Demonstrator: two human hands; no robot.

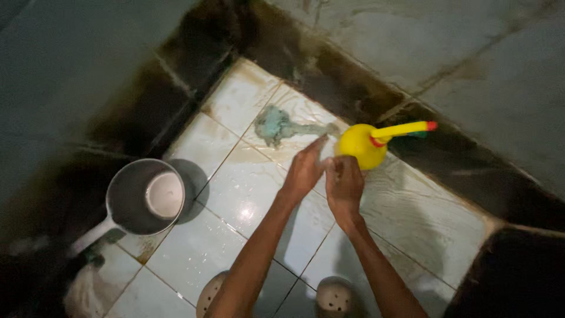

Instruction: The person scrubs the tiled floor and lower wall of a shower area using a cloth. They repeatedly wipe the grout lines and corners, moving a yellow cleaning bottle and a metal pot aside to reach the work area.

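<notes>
Hidden: your right hand hides part of the yellow bottle it grips.
Left hand: fingers extended, open.
Count: one grey dipper left of your hands; one teal rag beyond them.

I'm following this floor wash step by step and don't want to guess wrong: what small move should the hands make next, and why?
Probably reach the left hand to the blue-green rag. It lies loose on the wet tiled floor just beyond the fingertips, while the right hand rests by the yellow bottle.
</notes>
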